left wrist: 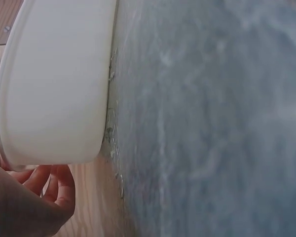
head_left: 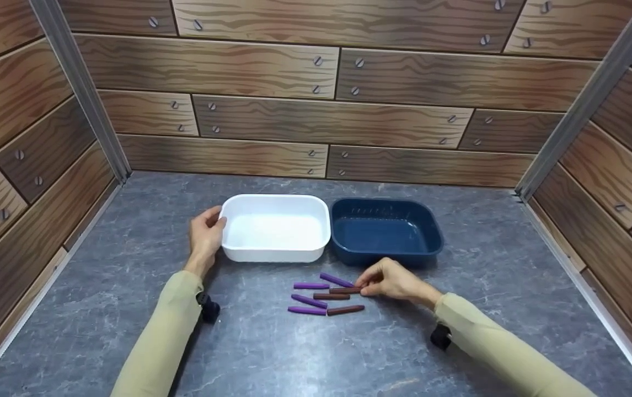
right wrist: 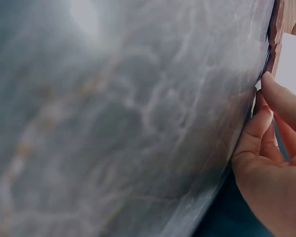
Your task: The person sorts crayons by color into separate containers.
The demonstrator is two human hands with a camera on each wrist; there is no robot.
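My left hand [head_left: 205, 231] grips the left end of the white tub [head_left: 276, 256], its thumb at the rim. In the left wrist view, bent fingers [left wrist: 65, 186] show under the tub's corner. At the right, my right hand [head_left: 396, 280] pinches the right end of a brown crayon [head_left: 343, 290] between thumb and fingertips, low over the table. Two more brown crayons [head_left: 331, 296] lie just in front of it. Several purple crayons [head_left: 308, 310] lie loosely beside them, one pointing toward my right fingertips.
A dark blue tub [head_left: 354, 257] stands right beside the white one, behind my right hand. Both tubs hold nothing visible. The grey marbled table [head_left: 272, 353] is enclosed by wood-patterned walls [head_left: 261, 118] at the back and both sides.
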